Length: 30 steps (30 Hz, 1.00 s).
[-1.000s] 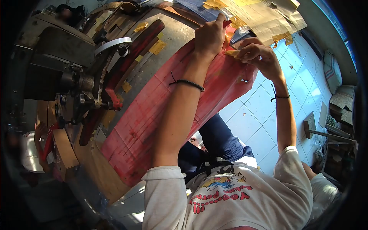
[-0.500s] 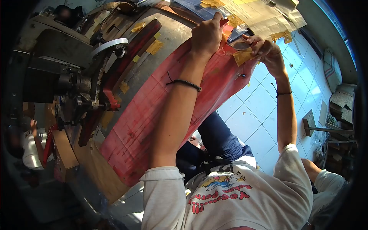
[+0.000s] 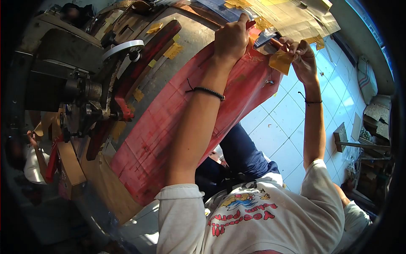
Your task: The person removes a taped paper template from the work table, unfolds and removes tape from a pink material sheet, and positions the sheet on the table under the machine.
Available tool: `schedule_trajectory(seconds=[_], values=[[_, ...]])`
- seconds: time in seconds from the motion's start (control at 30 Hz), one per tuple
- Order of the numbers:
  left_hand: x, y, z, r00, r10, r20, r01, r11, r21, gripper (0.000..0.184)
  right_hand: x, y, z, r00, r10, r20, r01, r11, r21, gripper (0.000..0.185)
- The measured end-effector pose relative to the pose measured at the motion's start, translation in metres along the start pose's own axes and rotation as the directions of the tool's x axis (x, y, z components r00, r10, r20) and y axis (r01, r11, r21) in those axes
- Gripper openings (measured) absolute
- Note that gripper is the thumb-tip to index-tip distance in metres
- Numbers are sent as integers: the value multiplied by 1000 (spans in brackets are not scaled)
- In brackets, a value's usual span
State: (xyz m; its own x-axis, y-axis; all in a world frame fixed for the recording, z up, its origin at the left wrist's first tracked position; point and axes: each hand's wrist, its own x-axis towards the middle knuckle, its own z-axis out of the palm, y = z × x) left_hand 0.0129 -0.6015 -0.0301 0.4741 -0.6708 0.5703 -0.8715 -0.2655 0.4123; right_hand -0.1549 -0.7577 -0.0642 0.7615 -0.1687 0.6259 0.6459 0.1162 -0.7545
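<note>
A long sheet of red material (image 3: 169, 110) slants across the bench in front of me. My left hand (image 3: 231, 40) is closed at its far end, with a small red object (image 3: 251, 24) poking out beside the thumb. To the right, my right hand (image 3: 301, 57) pinches a yellow-brown piece (image 3: 280, 62) that hangs over the red sheet's far right corner. Between the hands lies a dark blue, shiny item (image 3: 265, 39), partly covered.
A machine with a pale wheel (image 3: 122, 50) stands at the left, near a dark red curved bar (image 3: 146, 59). Yellow-patched brown sheets (image 3: 300, 19) lie at the far side. Another person's arm (image 3: 37, 148) shows at lower left. Tiled floor (image 3: 283, 122) lies right.
My right hand has moved a little outward, lifting the yellow-brown piece away from the red sheet. My left hand stays nearly in place. The other person's arm at the left has shifted.
</note>
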Motion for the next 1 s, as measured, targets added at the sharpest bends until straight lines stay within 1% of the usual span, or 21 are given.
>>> schedule_trajectory(seconds=[0.17, 0.2, 0.23, 0.3, 0.4, 0.5, 0.53, 0.57, 0.6, 0.63, 0.67, 0.7, 0.73, 0.77, 0.8, 0.83, 0.87, 0.9, 0.93, 0.97, 1.0], values=[[0, 2, -3, 1000, 1, 4, -1, 1000, -3, 21, -3, 5, -1, 995, -20, -99, 32, 993, 114, 5], [-1, 1, -3, 1000, 1, 11, -1, 1000, 9, 21, -4, 1, -2, 959, 53, -277, 31, 957, 290, 3], [-1, 0, -3, 1000, 0, 19, -1, 1000, 20, 21, -2, -1, -6, 977, -52, -206, 127, 921, 367, 6], [2, -3, -3, 1000, 0, 18, -1, 999, 33, 21, -6, -1, -20, 980, -94, -175, 147, 934, 325, 8], [0, -2, 1, 1000, -14, 24, 14, 1000, 22, 21, -15, 2, -29, 965, -76, -250, 149, 947, 285, 14], [2, -1, -4, 999, -25, 34, 24, 1000, 13, 21, -24, -33, -2, 887, -51, -458, 122, 984, 127, 20], [1, -2, -4, 999, -27, 28, 27, 1000, 15, 20, -45, -35, -20, 929, -127, -347, 228, 937, 267, 26], [1, -2, -2, 999, -28, 22, 27, 1000, 12, 20, -77, -42, -33, 843, -58, -535, 165, 974, 153, 31], [2, -2, -2, 998, -43, 37, 43, 999, 7, 21, -92, -48, -36, 895, -124, -429, 235, 948, 216, 38], [2, -3, 0, 999, -38, 29, 38, 999, -5, 21, -123, -51, -47, 836, -49, -547, 176, 967, 184, 41], [3, -6, 2, 999, -32, 20, 32, 999, -17, 21, -160, -49, -58, 746, -17, -666, 17, 1000, -7, 42], [2, -7, 3, 1000, -26, 13, 26, 999, -29, 22, -201, -44, -65, 701, -15, -713, -79, 992, -99, 39], [3, -8, 4, 999, -36, 17, 36, 999, -18, 24, -242, -45, -71, 383, 99, -918, -386, 921, -62, 38], [3, -4, 1, 997, -60, 40, 60, 998, -4, 24, -303, -38, -91, 279, 101, -955, -598, 796, -91, 36], [3, 0, -3, 994, -85, 62, 84, 996, 11, 25, -355, -35, -95, 128, 98, -987, -750, 661, -31, 37], [3, 4, -7, 991, -109, 83, 108, 994, 27, 26, -433, -35, -110, 0, 210, -978, -772, 622, 134, 38], [3, -3, -2, 994, -89, 62, 90, 996, -5, 28, -497, -44, -108, -44, 331, -943, -789, 567, 236, 39], [2, -3, -2, 995, -80, 55, 80, 997, -11, 28, -564, -48, -103, -97, 384, -918, -733, 597, 327, 38], [2, -2, -2, 996, -70, 46, 71, 997, -15, 28, -646, -58, -113, -216, 400, -891, -862, 350, 367, 38], [2, -2, -3, 998, -61, 35, 62, 998, -17, 29, -700, -72, -110, -380, 416, -826, -832, 236, 502, 32], [3, -7, 2, 999, -49, 21, 50, 998, -42, 30, -757, -84, -105, -401, 385, -832, -821, 253, 512, 40]])
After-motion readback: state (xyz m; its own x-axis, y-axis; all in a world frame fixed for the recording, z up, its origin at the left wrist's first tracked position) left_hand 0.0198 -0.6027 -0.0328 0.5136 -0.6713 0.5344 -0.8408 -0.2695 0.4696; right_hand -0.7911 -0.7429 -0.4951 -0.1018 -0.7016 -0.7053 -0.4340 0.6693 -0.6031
